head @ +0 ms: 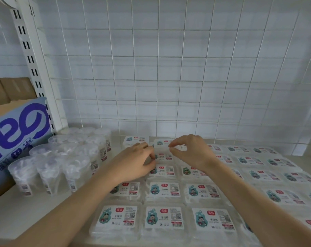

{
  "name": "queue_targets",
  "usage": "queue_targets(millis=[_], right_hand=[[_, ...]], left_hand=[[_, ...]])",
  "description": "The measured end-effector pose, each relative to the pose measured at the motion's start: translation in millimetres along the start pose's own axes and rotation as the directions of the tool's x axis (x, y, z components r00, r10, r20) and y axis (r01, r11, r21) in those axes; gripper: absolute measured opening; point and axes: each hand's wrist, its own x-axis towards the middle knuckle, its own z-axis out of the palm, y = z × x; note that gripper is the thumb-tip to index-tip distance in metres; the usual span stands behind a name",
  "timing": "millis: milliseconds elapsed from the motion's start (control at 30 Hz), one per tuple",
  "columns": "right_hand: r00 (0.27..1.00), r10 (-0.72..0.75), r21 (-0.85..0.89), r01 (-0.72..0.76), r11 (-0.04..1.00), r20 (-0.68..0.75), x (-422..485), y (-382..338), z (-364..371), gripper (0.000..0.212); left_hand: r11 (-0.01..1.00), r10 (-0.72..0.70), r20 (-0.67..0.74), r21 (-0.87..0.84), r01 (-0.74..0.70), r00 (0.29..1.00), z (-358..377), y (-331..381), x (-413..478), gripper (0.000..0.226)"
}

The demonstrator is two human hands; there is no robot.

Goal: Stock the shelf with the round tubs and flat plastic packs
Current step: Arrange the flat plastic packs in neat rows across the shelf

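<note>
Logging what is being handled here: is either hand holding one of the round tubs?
No, the left hand and right hand both pinch a flat pack, while the round tubs stand apart at the left.

Both forearms reach up to mid-frame; left hand [135,161] and right hand [190,152], fingers [176,142] curled, pinch a pack [162,155] between them.

Soft, even light is falling across the shelf [44,216], casting only faint shadows. The wire grid [157,56] is bowing near the edges from wide-angle distortion, and the flat plastic packs [292,177] at far right are blurring.
</note>
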Motion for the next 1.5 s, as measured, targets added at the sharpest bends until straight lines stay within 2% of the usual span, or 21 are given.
queue_targets(millis=[167, 300, 500, 700, 833, 1000, 1133, 1233, 1500], right_hand=[[0.994, -0.046, -0.049, 0.052, 0.997, 0.102, -0.5, -0.3, 3.0, 0.040], [0.979, -0.092, -0.155, 0.121, 0.980, 0.184, -4.0, -6.5, 5.8, 0.057], [0.969, -0.099, -0.188, 0.144, 0.972, 0.228, -3.2, -5.4, 9.2, 0.064], [0.967, -0.108, -0.192, 0.154, 0.969, 0.231, -4.0, -5.2, 12.0, 0.065], [0.975, -0.136, -0.149, 0.162, 0.975, 0.176, -4.7, -7.7, 11.8, 0.061], [0.989, -0.140, -0.118, 0.146, 0.982, 0.055, -2.6, -13.6, 7.6, 0.056], [0.990, -0.123, -0.130, 0.130, 0.983, 0.065, -2.4, -16.1, 7.1, 0.056], [0.990, -0.117, -0.165, 0.128, 0.978, 0.077, -1.0, -18.1, 6.3, 0.057], [0.979, -0.201, -0.216, 0.206, 0.955, 0.041, -1.6, -40.3, -13.2, 0.051]], left_hand=[[1.000, 0.014, 0.011, 0.002, -0.014, 1.000, 0.1, -2.1, 0.0, 0.025], [1.000, 0.012, 0.020, 0.003, -0.012, 1.000, -0.9, -2.1, 0.7, 0.026], [1.000, 0.001, 0.042, 0.000, -0.001, 0.999, -2.5, 0.2, 0.2, 0.027], [0.998, 0.006, 0.026, 0.056, -0.007, 1.000, -0.8, 3.7, -1.5, 0.029], [0.993, 0.007, 0.030, 0.119, -0.011, 1.000, -0.6, 7.7, -1.7, 0.027], [0.986, -0.120, 0.148, 0.129, 0.101, 0.982, -10.9, 21.1, 2.2, 0.022], [0.975, -0.192, 0.174, 0.144, 0.168, 0.966, -16.1, 39.5, -6.2, 0.039], [0.969, -0.216, 0.155, 0.156, 0.192, 0.964, -18.2, 56.1, -22.2, 0.053], [0.941, -0.284, 0.063, 0.210, 0.266, 0.957, -30.8, 81.7, -57.5, 0.053]])
